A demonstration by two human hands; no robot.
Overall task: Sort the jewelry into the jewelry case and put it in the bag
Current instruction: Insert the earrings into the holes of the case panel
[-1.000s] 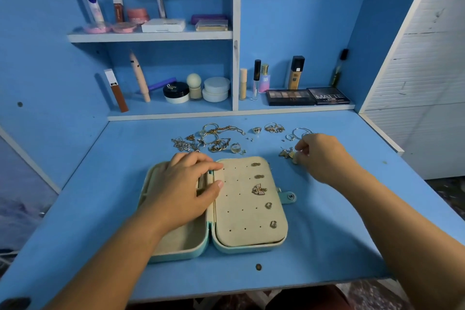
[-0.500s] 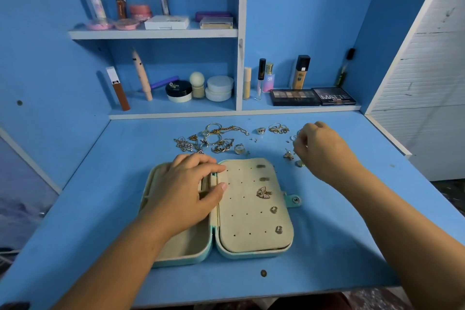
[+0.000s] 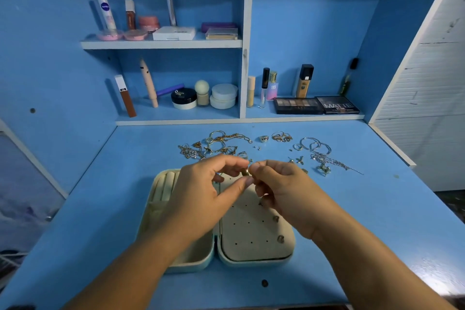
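Fingers of the left hand and right hand are jointly pinching a small gold piece (likely an earring) above the open jewelry case, its perforated panel lying just below, nearer the right hand, while loose jewelry is sitting farther back on the counter.

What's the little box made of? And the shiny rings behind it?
The box looks lined with soft cream velvet or suede, matte and fuzzy, inside a smooth mint shell, maybe plastic. The rings look like metal, gold and silver coloured, since they glint.
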